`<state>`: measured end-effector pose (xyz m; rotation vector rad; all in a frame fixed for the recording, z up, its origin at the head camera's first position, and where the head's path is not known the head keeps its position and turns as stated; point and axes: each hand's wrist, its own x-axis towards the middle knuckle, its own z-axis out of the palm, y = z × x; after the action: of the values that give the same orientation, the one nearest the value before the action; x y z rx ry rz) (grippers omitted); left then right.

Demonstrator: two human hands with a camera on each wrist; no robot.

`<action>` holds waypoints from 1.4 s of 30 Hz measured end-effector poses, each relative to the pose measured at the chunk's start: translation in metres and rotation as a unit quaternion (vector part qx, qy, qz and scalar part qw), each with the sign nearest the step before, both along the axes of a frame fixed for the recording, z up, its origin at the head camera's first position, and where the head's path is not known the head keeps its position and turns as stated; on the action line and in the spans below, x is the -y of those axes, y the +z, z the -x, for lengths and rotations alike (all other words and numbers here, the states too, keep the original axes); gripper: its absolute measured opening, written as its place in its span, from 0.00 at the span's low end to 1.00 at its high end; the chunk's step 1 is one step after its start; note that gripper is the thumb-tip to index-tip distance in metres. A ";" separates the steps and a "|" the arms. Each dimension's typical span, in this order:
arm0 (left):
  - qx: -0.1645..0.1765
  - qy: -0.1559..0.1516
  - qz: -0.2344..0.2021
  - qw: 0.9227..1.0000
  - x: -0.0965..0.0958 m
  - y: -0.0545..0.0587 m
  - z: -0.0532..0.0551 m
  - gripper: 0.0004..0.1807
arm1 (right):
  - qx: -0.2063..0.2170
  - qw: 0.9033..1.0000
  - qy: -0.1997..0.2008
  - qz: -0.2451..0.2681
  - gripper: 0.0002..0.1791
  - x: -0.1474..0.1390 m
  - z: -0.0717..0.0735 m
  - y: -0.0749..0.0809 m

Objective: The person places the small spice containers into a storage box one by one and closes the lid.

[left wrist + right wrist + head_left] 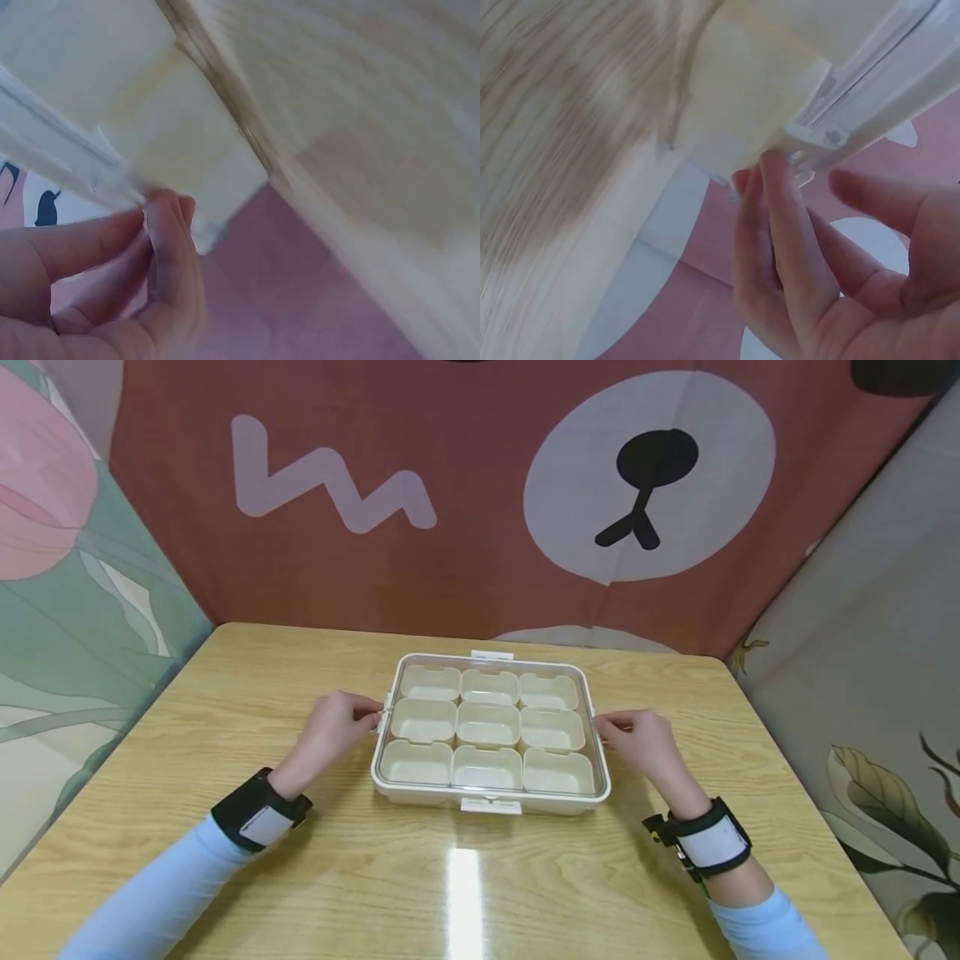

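Observation:
A cream box (420, 797) with a clear, white-rimmed lid (603, 781) over it rests on the table. Several small cream cups (487, 723) in rows show through the lid. At the box's left side, my left hand (335, 724) pinches a latch (383, 717) between thumb and fingers. My right hand (643, 739) is at the opposite side. In the right wrist view its bent fingers (780, 202) hook the right-side latch (802, 159), and the thumb sits a little apart. Two more white latches, the back one (492, 655) and the front one (491, 806), lie flat against the box.
The wooden table (360, 877) extends around the box on all sides. Behind it hangs a brown cloth (480, 568) with a cartoon face. Patterned cloths, the left one (75, 635) and the right one (862, 635), flank the table.

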<state>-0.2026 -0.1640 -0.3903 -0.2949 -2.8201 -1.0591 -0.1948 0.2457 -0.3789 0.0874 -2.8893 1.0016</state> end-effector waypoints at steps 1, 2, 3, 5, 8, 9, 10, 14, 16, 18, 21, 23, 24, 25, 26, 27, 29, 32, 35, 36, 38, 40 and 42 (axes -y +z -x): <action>0.005 -0.002 0.000 1.000 -0.001 0.000 0.000 0.11 | 0.000 1.000 0.001 -0.009 0.18 0.000 -0.001 0.001; 0.011 -0.002 -0.002 1.000 -0.001 -0.001 0.001 0.11 | 0.000 1.000 0.001 -0.017 0.19 0.001 -0.002 0.002; 0.018 -0.001 -0.003 1.000 -0.001 -0.001 0.001 0.12 | 0.003 1.000 0.002 -0.022 0.20 0.001 -0.002 0.003; 0.027 0.002 -0.006 1.000 -0.001 -0.001 0.002 0.14 | 0.013 1.000 0.002 -0.024 0.22 0.002 -0.003 0.004; 0.044 -0.002 -0.013 0.999 -0.001 0.000 0.002 0.17 | 0.034 0.999 -0.004 -0.019 0.25 0.002 -0.003 0.004; 0.048 -0.003 -0.015 0.999 -0.001 0.001 0.002 0.18 | 0.038 0.999 -0.005 -0.016 0.26 0.001 -0.003 0.004; 0.051 -0.005 -0.017 0.999 -0.002 0.001 0.002 0.19 | 0.040 0.999 -0.006 -0.015 0.26 0.001 -0.003 0.004; 0.064 0.001 -0.027 0.998 -0.004 0.005 0.002 0.18 | 0.046 0.999 -0.006 -0.011 0.26 -0.001 -0.002 0.004; 0.068 0.003 -0.027 0.997 -0.005 0.006 0.003 0.18 | 0.049 0.999 -0.006 -0.009 0.27 -0.002 -0.001 0.004; 0.073 0.002 -0.030 0.997 -0.004 0.007 0.004 0.18 | 0.053 0.998 -0.009 -0.009 0.27 -0.002 -0.001 0.003; 0.078 0.005 -0.035 0.996 -0.003 0.006 0.006 0.17 | 0.052 0.999 -0.014 -0.004 0.27 -0.002 0.000 0.002; 0.089 0.001 -0.044 0.995 -0.003 0.004 0.007 0.18 | 0.050 0.999 -0.017 -0.002 0.27 -0.002 0.001 0.001; 0.097 -0.002 -0.050 0.994 -0.004 0.004 0.007 0.19 | 0.049 0.999 -0.019 0.001 0.26 -0.001 0.001 0.001; 0.105 -0.003 -0.053 0.993 -0.004 0.002 0.008 0.19 | 0.048 0.999 -0.020 0.002 0.26 -0.001 0.001 0.000; 0.115 -0.006 -0.057 0.992 -0.004 0.001 0.007 0.20 | 0.047 0.999 -0.021 0.004 0.26 -0.001 0.001 -0.001; 0.125 -0.007 -0.060 0.990 -0.004 0.000 0.007 0.21 | 0.048 0.999 -0.022 0.008 0.25 -0.001 0.001 -0.001; 0.138 -0.007 -0.061 0.988 -0.003 -0.001 0.007 0.21 | 0.052 0.998 -0.022 0.014 0.25 0.000 0.001 -0.002; 0.140 -0.005 -0.059 0.988 -0.002 -0.002 0.007 0.21 | 0.057 0.998 -0.023 0.021 0.26 0.001 0.001 -0.003; 0.136 -0.011 -0.061 0.989 -0.003 0.000 0.008 0.22 | 0.055 0.998 -0.024 0.022 0.26 0.000 0.001 -0.003; 0.137 -0.015 -0.064 0.988 -0.003 0.000 0.009 0.22 | 0.053 0.998 -0.023 0.023 0.26 0.000 0.000 -0.003; 0.141 -0.019 -0.065 0.988 -0.002 0.000 0.009 0.23 | 0.048 0.998 -0.020 0.026 0.26 0.000 0.000 -0.003; 0.146 -0.020 -0.067 0.987 -0.001 0.000 0.010 0.23 | 0.041 0.999 -0.015 0.026 0.25 0.000 -0.001 -0.003; 0.155 -0.025 -0.068 0.985 0.000 0.000 0.011 0.25 | 0.033 0.999 -0.014 0.025 0.25 0.001 -0.001 -0.003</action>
<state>-0.2132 -0.1642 -0.3906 -0.2037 -2.9996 -1.4132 -0.1934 0.2450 -0.3823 0.0108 -2.9140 1.0922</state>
